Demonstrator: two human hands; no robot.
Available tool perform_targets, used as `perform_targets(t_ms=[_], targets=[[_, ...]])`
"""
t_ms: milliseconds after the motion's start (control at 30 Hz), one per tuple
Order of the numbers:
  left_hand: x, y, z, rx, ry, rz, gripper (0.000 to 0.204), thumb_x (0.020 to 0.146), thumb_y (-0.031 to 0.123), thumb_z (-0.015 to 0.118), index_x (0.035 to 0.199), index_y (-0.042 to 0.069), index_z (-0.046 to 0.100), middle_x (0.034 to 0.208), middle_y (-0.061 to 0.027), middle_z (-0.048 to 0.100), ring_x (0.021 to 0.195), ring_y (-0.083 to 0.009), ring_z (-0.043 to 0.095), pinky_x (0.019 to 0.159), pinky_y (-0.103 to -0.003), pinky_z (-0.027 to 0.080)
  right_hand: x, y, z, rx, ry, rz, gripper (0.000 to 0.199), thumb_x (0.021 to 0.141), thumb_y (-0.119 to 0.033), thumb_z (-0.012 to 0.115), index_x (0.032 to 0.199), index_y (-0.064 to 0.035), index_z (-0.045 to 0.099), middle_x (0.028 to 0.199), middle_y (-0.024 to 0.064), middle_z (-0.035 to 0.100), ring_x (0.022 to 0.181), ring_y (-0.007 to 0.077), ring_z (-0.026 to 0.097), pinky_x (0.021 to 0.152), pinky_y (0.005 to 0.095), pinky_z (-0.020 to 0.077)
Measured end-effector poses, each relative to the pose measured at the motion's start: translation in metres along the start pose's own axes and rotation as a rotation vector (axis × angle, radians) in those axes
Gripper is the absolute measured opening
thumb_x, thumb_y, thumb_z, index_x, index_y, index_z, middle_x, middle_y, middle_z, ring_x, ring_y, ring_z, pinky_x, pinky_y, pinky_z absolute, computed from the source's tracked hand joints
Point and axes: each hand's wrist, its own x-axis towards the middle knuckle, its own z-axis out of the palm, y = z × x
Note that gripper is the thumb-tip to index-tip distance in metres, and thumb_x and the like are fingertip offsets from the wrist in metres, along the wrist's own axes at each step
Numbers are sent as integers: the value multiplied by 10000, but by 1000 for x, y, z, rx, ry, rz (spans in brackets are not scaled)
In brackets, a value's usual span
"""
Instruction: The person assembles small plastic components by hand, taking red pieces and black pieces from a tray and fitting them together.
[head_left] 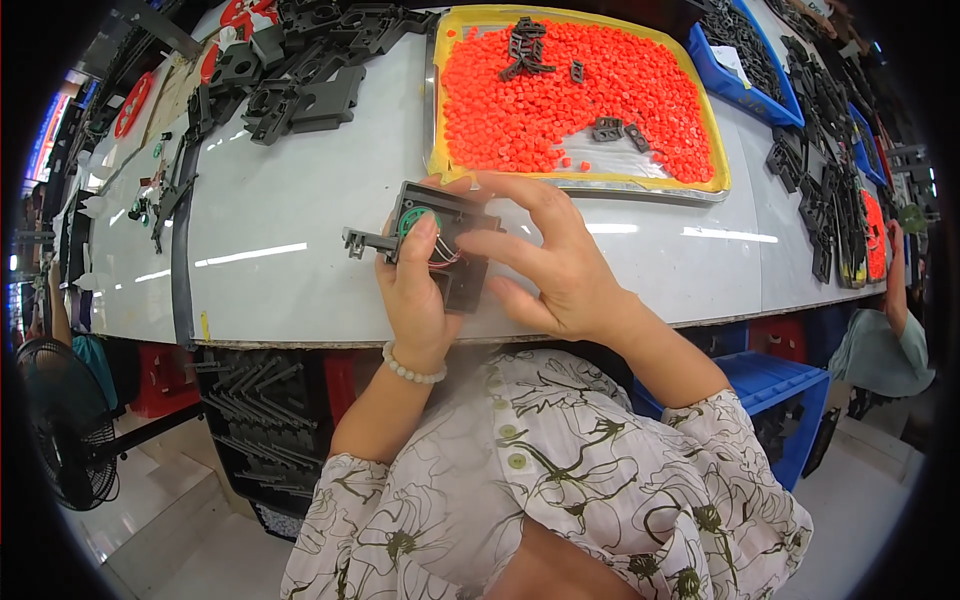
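My left hand (415,300) grips a dark grey plastic housing (464,287) above the near part of the table. Its thumb presses on a round green circuit board (410,218) inside the housing. Thin red and white wires (447,250) run from the board across the inside. A narrow arm with a forked end (368,241) sticks out of the housing to the left. My right hand (560,265) is bent around the housing's right side, with its index finger at the far edge and another fingertip beside the wires. What lies under these fingertips is partly hidden.
Beyond my hands, a yellow-rimmed tray (580,184) holds many small orange-red pieces and several dark parts. Dark plastic parts (325,100) are heaped at the far left. Blue bins (745,85) stand at the right. A fan (68,425) is at the lower left.
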Motion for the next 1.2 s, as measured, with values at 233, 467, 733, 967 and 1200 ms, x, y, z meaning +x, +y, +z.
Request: perform_targets(t_ms=[233,467,733,967,1200], targets=[[1,-6,-1,0,15,-54,458,890,239,426,1248,-40,365,1115,-168,521,1020,-242,551,832,-389,487,-6,1,1,13,-5,-8,329,655,-151,636,978,-95,605,1244,160,433,1092,330,451,896,476,359],[1,-9,-1,-187,52,-195,440,888,209,442,1264,-1,350,1250,-196,472,1135,-320,497,831,-439,494,-35,23,-57,-142,186,204,279,704,-69,639,982,-69,609,1142,127,536,1042,303,502,858,384,417],[-7,-11,1,-140,74,-249,456,889,216,457,1271,2,330,1234,-214,475,1145,-339,486,831,-452,502,-116,100,-190,-611,445,661,191,732,-68,625,916,-15,624,846,109,631,786,258,607,713,328,480],[-8,-13,-1,-90,104,-191,431,891,199,453,1248,-24,360,1192,-212,504,1103,-328,522,780,-416,530,-146,186,-252,-1120,145,746,396,684,-106,621,1077,-102,573,977,99,599,943,269,562,778,384,468],[-2,-19,-13,-189,-12,-237,424,880,209,476,1246,15,383,1191,-216,498,1156,-355,468,895,-517,456,-165,205,-264,-1024,146,805,284,762,-90,546,1043,-80,586,972,111,596,879,273,587,768,361,464]])
